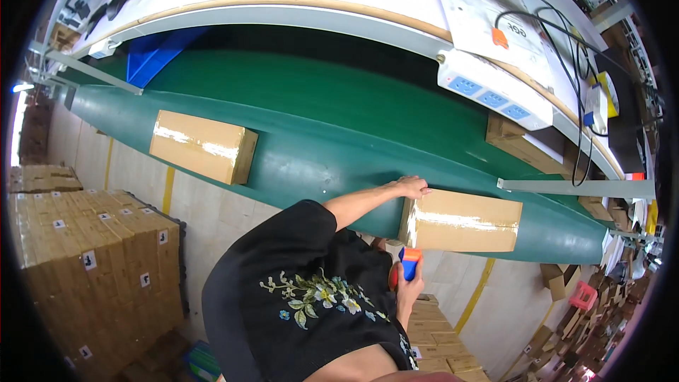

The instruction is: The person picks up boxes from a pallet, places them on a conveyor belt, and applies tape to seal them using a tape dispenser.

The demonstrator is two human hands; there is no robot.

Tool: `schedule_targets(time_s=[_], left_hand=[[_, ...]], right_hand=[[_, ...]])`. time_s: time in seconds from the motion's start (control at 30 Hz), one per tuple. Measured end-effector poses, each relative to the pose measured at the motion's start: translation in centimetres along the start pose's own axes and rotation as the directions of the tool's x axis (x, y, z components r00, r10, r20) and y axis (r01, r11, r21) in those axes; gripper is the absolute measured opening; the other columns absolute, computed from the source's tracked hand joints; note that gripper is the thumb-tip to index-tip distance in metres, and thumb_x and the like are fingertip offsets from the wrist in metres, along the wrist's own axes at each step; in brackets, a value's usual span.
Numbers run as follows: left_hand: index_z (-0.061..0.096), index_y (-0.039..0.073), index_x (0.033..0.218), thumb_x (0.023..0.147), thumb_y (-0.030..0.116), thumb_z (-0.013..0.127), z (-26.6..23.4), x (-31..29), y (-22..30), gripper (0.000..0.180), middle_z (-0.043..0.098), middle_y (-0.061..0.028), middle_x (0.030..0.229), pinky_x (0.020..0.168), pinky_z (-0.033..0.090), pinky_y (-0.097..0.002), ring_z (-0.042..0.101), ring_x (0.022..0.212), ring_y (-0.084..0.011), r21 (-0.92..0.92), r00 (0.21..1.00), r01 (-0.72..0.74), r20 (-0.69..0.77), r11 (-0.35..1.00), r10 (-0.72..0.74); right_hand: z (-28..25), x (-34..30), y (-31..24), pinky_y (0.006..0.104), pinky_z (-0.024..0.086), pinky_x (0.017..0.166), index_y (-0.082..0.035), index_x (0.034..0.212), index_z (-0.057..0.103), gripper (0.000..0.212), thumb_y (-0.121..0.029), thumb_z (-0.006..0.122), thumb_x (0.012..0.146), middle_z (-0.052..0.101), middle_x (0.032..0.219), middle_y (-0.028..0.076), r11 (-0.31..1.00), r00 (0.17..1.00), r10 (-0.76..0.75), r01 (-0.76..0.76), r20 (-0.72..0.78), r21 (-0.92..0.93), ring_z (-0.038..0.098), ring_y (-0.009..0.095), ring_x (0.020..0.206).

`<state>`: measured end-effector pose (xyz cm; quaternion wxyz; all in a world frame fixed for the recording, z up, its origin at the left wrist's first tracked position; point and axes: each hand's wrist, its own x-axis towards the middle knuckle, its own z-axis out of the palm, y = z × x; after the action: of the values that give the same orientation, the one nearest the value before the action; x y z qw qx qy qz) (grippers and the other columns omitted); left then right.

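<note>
One carton (467,237) lies toward the right of the green table (304,163), and from my remote seat it looks like the piece being worked on. My left hand (411,187) touches its far left corner, fingers bent and close together; I cannot tell from this overhead view whether they grip the edge or only press on it. My right hand (410,290) is closed around a tape dispenser (409,267), blue with orange and red parts, just beside the near left corner. Whether any tape runs from it to the carton, I cannot make out.

As for progress, I judge the sealing to be well along. A shiny band of tape (460,222) runs lengthwise over the top, with more shine toward the left end. What remains, I would guess, is securing that left end, but its end face is mostly out of my sight, and the underside is hidden too.

Well apart to the left on the same table, the second carton (170,150) carries a similar strip along its top; that face looks finished to me, and neither of my hands is near it. Beyond the table's near edge, at far left, I see a tall stack of cartons (99,255).
</note>
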<state>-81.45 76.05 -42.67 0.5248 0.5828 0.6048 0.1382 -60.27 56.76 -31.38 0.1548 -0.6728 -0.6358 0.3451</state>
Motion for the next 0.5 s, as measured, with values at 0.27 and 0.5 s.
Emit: schedule_targets(time_s=[0.27, 0.5], left_hand=[[0.059, 0.012, 0.116, 0.094, 0.046, 0.038, -0.1, -1.6, 1.0, 0.046, 0.061, -0.0169, 0.113, 0.095, 0.04, -0.0476, 0.053, 0.109, -0.0373, 0.013, 0.999, -0.012, -0.041, 1.0, 0.013], [0.056, 0.008, 0.102, 0.098, 0.035, 0.027, 6.1, -2.5, 0.8, 0.04, 0.064, -0.0175, 0.096, 0.078, 0.045, -0.0525, 0.059, 0.092, -0.0386, -0.231, 0.817, -0.154, -0.577, 0.961, -0.008]], right_hand=[[0.2, -0.1, 3.2, 0.0439, 0.049, 0.07, -0.004, 0.127, 0.051, 0.071, -0.042, 0.072, 0.072, 0.063, 0.084, 0.027, 0.95, 0.993, 0.056, -0.02, 0.108, -0.312, 0.064, 0.04, 0.078], [3.5, 6.9, 7.4, 0.0352, 0.048, 0.074, 0.0, 0.099, 0.068, 0.043, -0.034, 0.068, 0.073, 0.067, 0.085, 0.023, 0.734, 0.736, 0.498, -0.64, 0.458, 0.229, 0.065, 0.023, 0.08]])
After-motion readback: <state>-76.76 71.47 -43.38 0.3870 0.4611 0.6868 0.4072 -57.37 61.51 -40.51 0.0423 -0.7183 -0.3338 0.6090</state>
